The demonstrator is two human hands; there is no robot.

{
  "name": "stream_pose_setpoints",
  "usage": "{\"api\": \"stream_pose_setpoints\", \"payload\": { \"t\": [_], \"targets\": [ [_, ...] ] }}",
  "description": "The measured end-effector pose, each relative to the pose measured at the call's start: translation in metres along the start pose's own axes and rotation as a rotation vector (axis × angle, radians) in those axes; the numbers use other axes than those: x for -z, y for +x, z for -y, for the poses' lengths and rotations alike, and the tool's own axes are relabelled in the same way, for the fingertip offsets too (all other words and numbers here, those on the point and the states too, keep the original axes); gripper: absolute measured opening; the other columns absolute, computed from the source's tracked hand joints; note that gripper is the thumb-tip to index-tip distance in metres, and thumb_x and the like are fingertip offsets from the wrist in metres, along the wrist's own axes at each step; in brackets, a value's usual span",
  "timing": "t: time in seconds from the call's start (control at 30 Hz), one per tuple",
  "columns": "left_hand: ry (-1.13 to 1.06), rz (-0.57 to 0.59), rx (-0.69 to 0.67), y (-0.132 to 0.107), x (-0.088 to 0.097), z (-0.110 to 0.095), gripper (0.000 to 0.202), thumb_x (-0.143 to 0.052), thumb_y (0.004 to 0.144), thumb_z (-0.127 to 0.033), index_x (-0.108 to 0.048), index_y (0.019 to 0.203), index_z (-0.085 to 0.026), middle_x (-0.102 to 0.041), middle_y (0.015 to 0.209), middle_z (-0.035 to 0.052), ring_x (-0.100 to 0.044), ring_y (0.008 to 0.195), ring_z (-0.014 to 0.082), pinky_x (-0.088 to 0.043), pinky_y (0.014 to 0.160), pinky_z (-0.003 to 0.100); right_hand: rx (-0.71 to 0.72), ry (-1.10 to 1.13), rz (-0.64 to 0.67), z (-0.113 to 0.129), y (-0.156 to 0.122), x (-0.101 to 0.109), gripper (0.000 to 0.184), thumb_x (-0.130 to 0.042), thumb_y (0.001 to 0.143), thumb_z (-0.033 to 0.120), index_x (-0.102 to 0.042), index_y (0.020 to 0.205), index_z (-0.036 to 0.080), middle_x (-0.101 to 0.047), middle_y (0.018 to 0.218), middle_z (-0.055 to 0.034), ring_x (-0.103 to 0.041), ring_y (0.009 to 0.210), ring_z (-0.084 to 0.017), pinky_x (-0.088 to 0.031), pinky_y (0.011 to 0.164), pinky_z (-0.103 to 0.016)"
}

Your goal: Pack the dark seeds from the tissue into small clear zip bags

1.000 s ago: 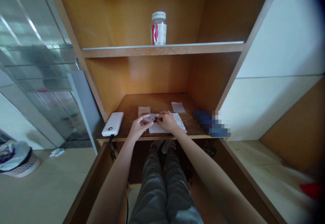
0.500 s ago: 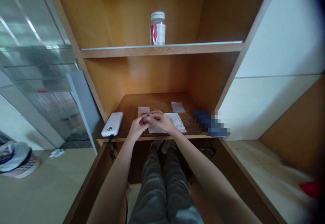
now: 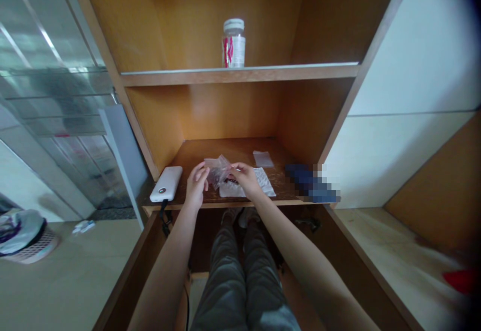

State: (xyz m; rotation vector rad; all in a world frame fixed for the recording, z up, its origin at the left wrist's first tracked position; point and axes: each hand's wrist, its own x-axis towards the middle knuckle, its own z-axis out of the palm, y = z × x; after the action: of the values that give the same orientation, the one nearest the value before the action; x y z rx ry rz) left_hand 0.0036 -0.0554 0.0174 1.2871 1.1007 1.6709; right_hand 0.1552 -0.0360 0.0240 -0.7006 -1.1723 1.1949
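A crumpled clear plastic bag (image 3: pixel 218 172) stands on the wooden desk shelf (image 3: pixel 233 150), with something dark showing at its lower edge. My right hand (image 3: pixel 245 180) pinches the bag's right side, above a creased white paper sheet (image 3: pixel 262 183). My left hand (image 3: pixel 196 185) has let go and rests open just left of the bag, holding nothing. Beside it lies a white power bank (image 3: pixel 166 184) with a black cord. A small paper slip (image 3: pixel 211 161) is partly hidden behind the bag.
A second white paper piece (image 3: pixel 263 158) lies at the back. A blurred blue object (image 3: pixel 310 183) sits at the shelf's right. Above stands a white-capped jar (image 3: pixel 233 44) on a wooden shelf (image 3: pixel 240 75). My knees are below the desk edge.
My left hand has released the bag and moved left, opening its fingers. The clear bag now stands up between my hands, held by my right hand.
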Motion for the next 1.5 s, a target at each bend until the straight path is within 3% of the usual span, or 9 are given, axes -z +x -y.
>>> {"api": "stream_pose_setpoints", "payload": {
  "t": [0.17, 0.33, 0.47, 0.6, 0.7, 0.8, 1.07, 1.27, 1.5],
  "targets": [
    [0.082, -0.064, 0.029, 0.002, 0.000, 0.004, 0.041, -0.059, 0.068, -0.048, -0.061, 0.090, -0.013, -0.061, 0.087, 0.0069, -0.046, 0.052, 0.0058, -0.034, 0.045, 0.019, -0.023, 0.072, -0.067, 0.002, -0.003, -0.005, 0.028, -0.068, 0.059, 0.042, -0.058, 0.072, 0.018, -0.062, 0.069, -0.0005, -0.057, 0.056, -0.011, -0.050, 0.052, -0.025],
    [0.133, 0.086, 0.017, -0.002, -0.001, 0.001, 0.034, -0.063, 0.067, -0.043, -0.064, 0.084, -0.014, -0.063, 0.082, 0.0065, -0.056, 0.075, 0.0148, -0.040, 0.057, 0.022, 0.034, 0.003, -0.012, -0.006, -0.007, -0.008, 0.027, -0.064, 0.065, 0.042, -0.058, 0.075, 0.018, -0.059, 0.067, 0.0009, -0.047, 0.042, -0.007, -0.042, 0.039, -0.021],
    [0.115, 0.140, -0.025, -0.004, -0.003, -0.003, 0.028, -0.064, 0.066, -0.041, -0.063, 0.075, -0.014, -0.064, 0.077, 0.0048, -0.057, 0.076, 0.0154, -0.043, 0.067, 0.025, 0.024, 0.011, 0.000, -0.013, -0.010, -0.011, 0.028, -0.063, 0.066, 0.043, -0.057, 0.080, 0.019, -0.053, 0.057, 0.0044, -0.038, 0.034, -0.005, -0.034, 0.033, -0.020],
    [0.121, 0.201, 0.031, -0.007, -0.002, -0.006, 0.030, -0.063, 0.066, -0.043, -0.061, 0.068, -0.013, -0.060, 0.062, 0.0021, -0.055, 0.059, 0.0119, -0.042, 0.055, 0.023, 0.003, 0.067, -0.015, -0.018, -0.011, -0.011, 0.032, -0.064, 0.065, 0.043, -0.056, 0.086, 0.020, -0.056, 0.062, 0.0045, -0.034, 0.032, -0.004, -0.029, 0.030, -0.019],
    [0.145, 0.263, 0.105, -0.009, 0.000, -0.009, 0.032, -0.060, 0.068, -0.046, -0.061, 0.075, -0.015, -0.050, 0.048, -0.0035, -0.042, 0.038, 0.0063, -0.030, 0.037, 0.018, 0.010, 0.078, -0.016, -0.021, -0.012, -0.011, 0.034, -0.065, 0.065, 0.041, -0.055, 0.090, 0.021, -0.055, 0.062, 0.0053, -0.033, 0.032, -0.003, -0.028, 0.030, -0.019],
    [0.161, 0.263, 0.136, -0.010, 0.000, -0.011, 0.036, -0.059, 0.069, -0.048, -0.061, 0.084, -0.016, -0.047, 0.046, -0.0055, -0.034, 0.031, 0.0044, -0.023, 0.031, 0.018, 0.004, 0.087, -0.018, -0.022, -0.013, -0.012, 0.034, -0.065, 0.064, 0.041, -0.054, 0.090, 0.022, -0.056, 0.063, 0.0054, -0.034, 0.032, -0.003, -0.029, 0.030, -0.019],
    [0.122, 0.228, 0.110, -0.009, -0.003, -0.010, 0.039, -0.058, 0.069, -0.049, -0.059, 0.084, -0.014, -0.053, 0.048, -0.0023, -0.044, 0.036, 0.0068, -0.032, 0.035, 0.018, -0.042, 0.015, 0.071, -0.023, -0.017, -0.009, 0.028, -0.063, 0.065, 0.045, -0.053, 0.071, 0.020, -0.054, 0.051, 0.0061, -0.034, 0.029, -0.004, -0.025, 0.028, -0.019],
    [0.126, 0.217, 0.103, -0.008, -0.003, -0.010, 0.038, -0.060, 0.068, -0.047, -0.061, 0.086, -0.013, -0.058, 0.052, -0.0008, -0.045, 0.035, 0.0063, -0.030, 0.035, 0.018, -0.046, 0.029, 0.078, -0.023, -0.017, -0.009, 0.024, -0.060, 0.069, 0.043, -0.053, 0.070, 0.020, -0.052, 0.050, 0.0072, -0.032, 0.028, -0.004, -0.023, 0.026, -0.019],
    [0.120, 0.170, 0.059, -0.009, -0.003, -0.010, 0.031, -0.062, 0.066, -0.043, -0.061, 0.073, -0.013, -0.061, 0.060, 0.0012, -0.046, 0.037, 0.0061, -0.034, 0.037, 0.019, -0.028, 0.074, 0.059, -0.022, -0.018, -0.010, 0.024, -0.062, 0.068, 0.042, -0.055, 0.070, 0.019, -0.048, 0.046, 0.0078, -0.029, 0.027, -0.003, -0.022, 0.026, -0.018]
  ]
}}
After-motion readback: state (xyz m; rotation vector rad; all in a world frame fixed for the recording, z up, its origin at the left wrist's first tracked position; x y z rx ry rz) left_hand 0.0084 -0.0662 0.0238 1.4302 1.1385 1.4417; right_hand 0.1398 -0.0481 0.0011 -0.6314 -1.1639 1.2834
